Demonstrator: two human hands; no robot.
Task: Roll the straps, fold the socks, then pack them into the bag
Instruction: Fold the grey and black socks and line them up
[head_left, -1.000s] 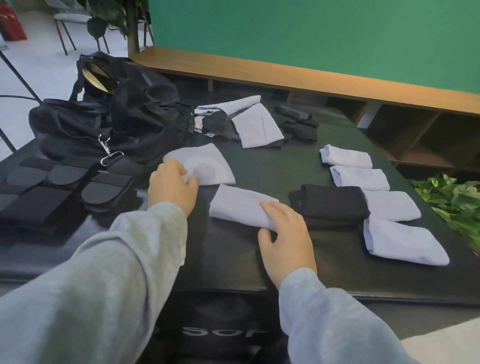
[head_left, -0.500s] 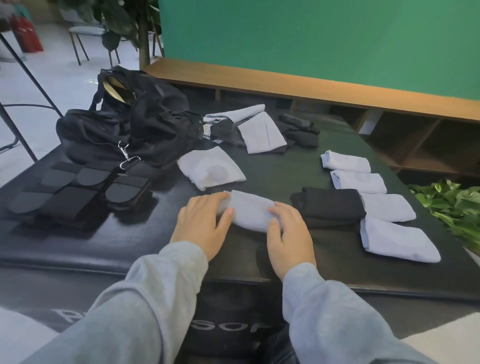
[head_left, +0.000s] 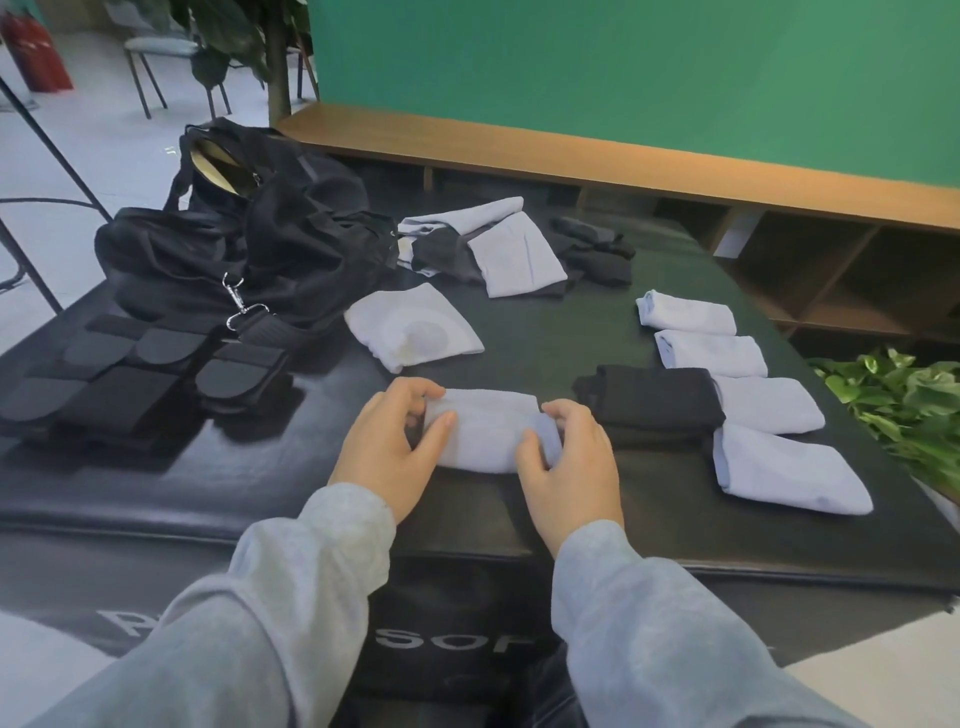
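half a second ago the left hand (head_left: 387, 447) came off the flat sock (head_left: 414, 332) onto the pale sock (head_left: 488, 431) at the worktop's (head_left: 545, 343) near edge. now both it and the right hand (head_left: 569, 457) curl round its ends, so i judge another fold begins; the bag (head_left: 270, 249) lies far left.

Studio or gym-like indoor room. Green backdrop wall (head_left: 649, 78) far; wooden shelf bench (head_left: 571, 150) beneath; black padded mat (head_left: 519, 332) near. Chairs (head_left: 171, 62) and fire extinguisher (head_left: 36, 57) far left.

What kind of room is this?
Probably a studio or office-like indoor space, not a home: a plain green wall, a long wooden shelf unit, a metal-legged chair and a padded black table.
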